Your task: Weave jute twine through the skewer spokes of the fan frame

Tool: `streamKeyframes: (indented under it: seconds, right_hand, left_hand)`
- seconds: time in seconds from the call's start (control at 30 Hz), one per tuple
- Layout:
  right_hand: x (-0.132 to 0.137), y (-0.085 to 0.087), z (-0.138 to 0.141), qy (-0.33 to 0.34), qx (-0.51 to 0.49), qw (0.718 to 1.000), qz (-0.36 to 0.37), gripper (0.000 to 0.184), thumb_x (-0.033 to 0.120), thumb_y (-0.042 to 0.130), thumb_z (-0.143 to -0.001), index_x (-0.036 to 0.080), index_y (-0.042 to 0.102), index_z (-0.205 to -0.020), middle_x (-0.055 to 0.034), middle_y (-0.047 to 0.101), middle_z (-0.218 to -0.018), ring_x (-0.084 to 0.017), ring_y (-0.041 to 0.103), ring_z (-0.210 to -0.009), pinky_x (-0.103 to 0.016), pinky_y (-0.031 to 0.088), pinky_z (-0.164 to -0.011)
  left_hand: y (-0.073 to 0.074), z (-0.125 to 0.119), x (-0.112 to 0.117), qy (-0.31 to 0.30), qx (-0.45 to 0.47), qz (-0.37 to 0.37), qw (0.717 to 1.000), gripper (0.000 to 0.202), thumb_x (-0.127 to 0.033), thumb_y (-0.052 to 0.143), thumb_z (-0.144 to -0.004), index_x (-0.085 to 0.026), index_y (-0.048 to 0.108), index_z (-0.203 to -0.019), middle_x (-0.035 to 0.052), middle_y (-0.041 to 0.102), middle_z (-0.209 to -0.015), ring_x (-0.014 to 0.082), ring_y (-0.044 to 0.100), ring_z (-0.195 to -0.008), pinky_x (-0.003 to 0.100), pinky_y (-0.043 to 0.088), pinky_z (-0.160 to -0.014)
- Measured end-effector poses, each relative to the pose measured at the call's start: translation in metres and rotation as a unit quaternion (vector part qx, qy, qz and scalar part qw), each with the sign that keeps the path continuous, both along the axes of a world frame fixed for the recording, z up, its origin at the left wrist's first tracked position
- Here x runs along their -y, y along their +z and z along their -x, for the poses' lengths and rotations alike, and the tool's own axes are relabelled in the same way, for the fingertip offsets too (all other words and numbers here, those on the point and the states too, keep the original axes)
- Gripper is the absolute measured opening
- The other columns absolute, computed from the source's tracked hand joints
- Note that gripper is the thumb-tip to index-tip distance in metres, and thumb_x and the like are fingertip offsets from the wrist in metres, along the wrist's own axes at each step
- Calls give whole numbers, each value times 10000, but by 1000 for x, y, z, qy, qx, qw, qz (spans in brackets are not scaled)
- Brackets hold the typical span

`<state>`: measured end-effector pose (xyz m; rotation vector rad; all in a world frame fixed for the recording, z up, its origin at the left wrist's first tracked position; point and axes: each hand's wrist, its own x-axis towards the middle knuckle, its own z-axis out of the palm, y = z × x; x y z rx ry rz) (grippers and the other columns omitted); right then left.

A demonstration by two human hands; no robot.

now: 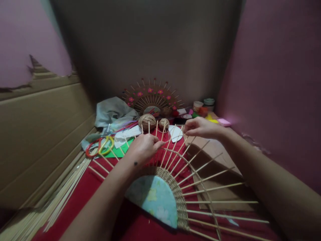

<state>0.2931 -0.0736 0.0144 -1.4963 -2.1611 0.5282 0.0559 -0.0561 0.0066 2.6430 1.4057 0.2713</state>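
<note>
A half-round piece with a pale blue flowered centre (pixel 155 197), a band of woven twine (pixel 175 187) and several thin wooden sticks (pixel 213 177) fanning outward lies on a red cloth (pixel 100 177). My left hand (pixel 144 147) rests over the upper sticks, fingers curled and pinched on something I cannot make out, probably a strand of twine. My right hand (pixel 200 128) hovers just above the stick tips on the right, fingers pinched together, likely on the same thin twine, which is too fine to see.
Two balls of twine (pixel 147 121) sit behind the sticks. A finished fan with pink flowers (pixel 151 97) leans on the back wall. Scissors with red and yellow handles (pixel 100 146), grey cloth (pixel 114 112), white paper, small cups (pixel 203 104) and a bundle of loose sticks (pixel 57 197) lie around. Cardboard walls stand at the left and back.
</note>
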Motion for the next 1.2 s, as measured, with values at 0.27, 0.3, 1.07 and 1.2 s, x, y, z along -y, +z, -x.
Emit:
streamKeyframes:
  seconds: [0.27, 0.3, 1.07, 1.2]
  right_hand:
    - [9, 3, 12, 13, 112, 994, 2, 137, 209, 550, -697, 217, 687, -699, -19, 661, -685, -144, 565, -640, -254, 381, -592]
    - [12, 5, 14, -10, 129, 991, -15, 130, 220, 568, -694, 232, 696, -716, -23, 667, -698, -149, 568, -646, -258, 377, -593]
    - [38, -11, 76, 19, 221, 957, -186, 232, 173, 456, -789, 155, 608, -615, -67, 571, -746, -130, 443, -663, -271, 270, -571]
    - [54, -11, 73, 4, 217, 963, -162, 183, 116, 468, -743, 154, 576, -600, -28, 536, -662, -94, 362, -565, -257, 232, -530]
  left_hand:
    - [-1, 1, 0, -7, -2, 20, 1000, 339, -453, 447, -780, -204, 670, -719, 51, 621, -645, 154, 500, -595, 285, 292, -559]
    - [-1, 1, -1, -6, -2, 21, 1000, 340, -455, 450, -779, -204, 671, -721, 51, 622, -643, 154, 502, -596, 283, 296, -560]
    - [-1, 9, -3, -63, -14, 38, 997, 246, -322, 546, -705, -203, 614, -910, 39, 626, -727, 173, 533, -667, 263, 326, -564]
    - [2, 16, -6, -110, 19, 66, 992, 347, -227, 513, -699, -202, 545, -1043, 18, 604, -762, 150, 517, -675, 245, 344, -577]
